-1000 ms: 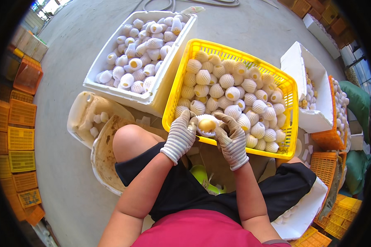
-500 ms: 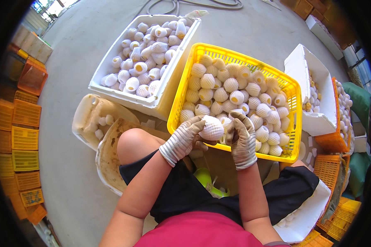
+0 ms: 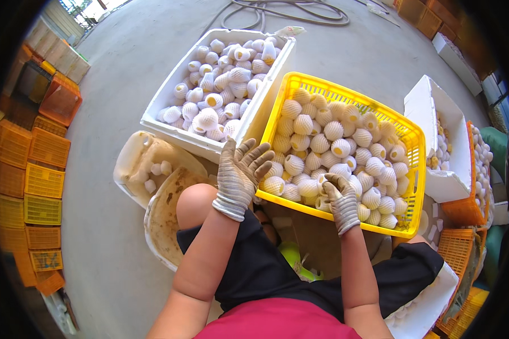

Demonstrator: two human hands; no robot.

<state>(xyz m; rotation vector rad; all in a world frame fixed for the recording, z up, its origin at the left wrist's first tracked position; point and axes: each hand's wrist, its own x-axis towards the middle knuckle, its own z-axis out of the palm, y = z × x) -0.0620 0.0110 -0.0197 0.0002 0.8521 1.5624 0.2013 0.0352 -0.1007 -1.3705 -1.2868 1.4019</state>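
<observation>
Left hand spread and bare of fruit, right hand curled at the yellow basket

My left hand [image 3: 237,179], in its striped glove, is spread wide with the palm up and nothing in it, just beside the near corner of a white foam box [image 3: 178,133]. My right hand [image 3: 343,202] reaches over the near rim of the yellow basket [image 3: 417,169], fingers bent down among the net-wrapped fruit [image 3: 333,131]; I cannot tell whether they pinch a piece. That fruit fills most of the basket, and more wrapped pieces [image 3: 214,100] are heaped in the foam box.

There is little room about me. The basket's left side and the box crowd together, so only a narrow gap parts them. My left knee [image 3: 195,207] stands up below the box, next to a stained basin [image 3: 152,226] and a beige jug [image 3: 131,158] with small white pieces inside. A bright green object [image 3: 291,255] is partly hidden low between my legs. On my right a second foam box [image 3: 421,96] sits tilted against an orange crate [image 3: 465,213], with a green sack [image 3: 495,148] behind. Stacked crates [image 3: 44,181] line the far left, and a grey hose [image 3: 322,22] lies coiled on the floor [image 3: 113,85] beyond.
</observation>
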